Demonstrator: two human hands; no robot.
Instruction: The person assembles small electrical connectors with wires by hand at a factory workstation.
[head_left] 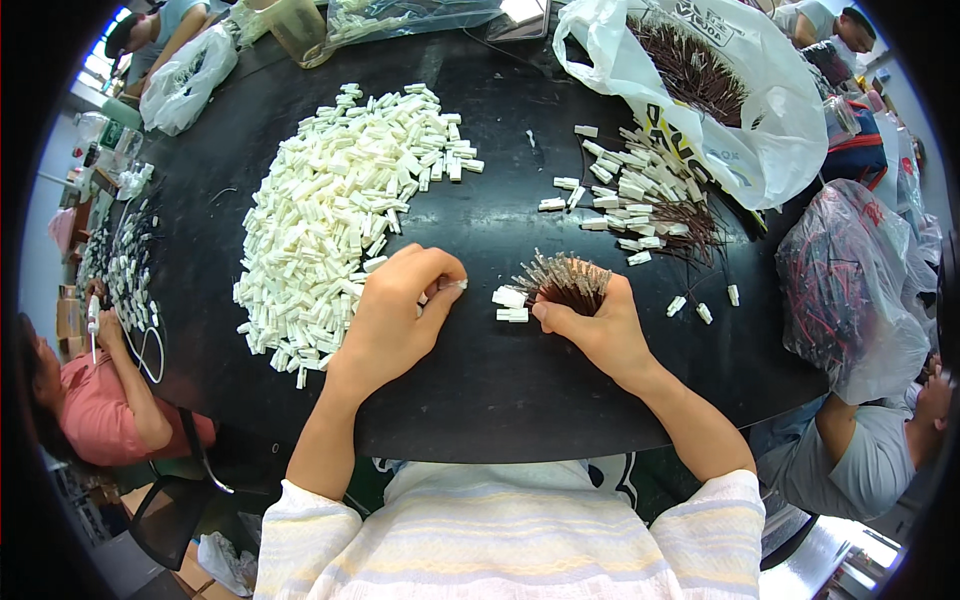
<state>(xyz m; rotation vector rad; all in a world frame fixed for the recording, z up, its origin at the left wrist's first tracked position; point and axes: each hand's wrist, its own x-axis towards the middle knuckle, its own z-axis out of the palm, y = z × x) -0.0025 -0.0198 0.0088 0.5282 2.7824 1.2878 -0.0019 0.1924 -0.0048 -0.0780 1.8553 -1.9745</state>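
My left hand (400, 305) is closed in a pinch, with the tip of a small white connector housing (460, 285) showing at its fingertips. In my right hand (600, 330) is a thick bundle of dark wires (570, 285), their metal-tipped ends fanned upward and to the left. A few white housings (510, 300) sit at the left edge of that bundle, beside my thumb. Just left of my left hand spreads a large heap of loose white connector housings (320, 220). Beyond my right hand lies a pile of dark wires with white housings fitted on their ends (640, 200).
A white plastic bag (780, 160) holding more dark wires stands at the far right of the black table (480, 410). Clear bags with red and dark wires (850, 290) rest at the right edge. A plastic container (298, 32) is at the back. Other people work around the table.
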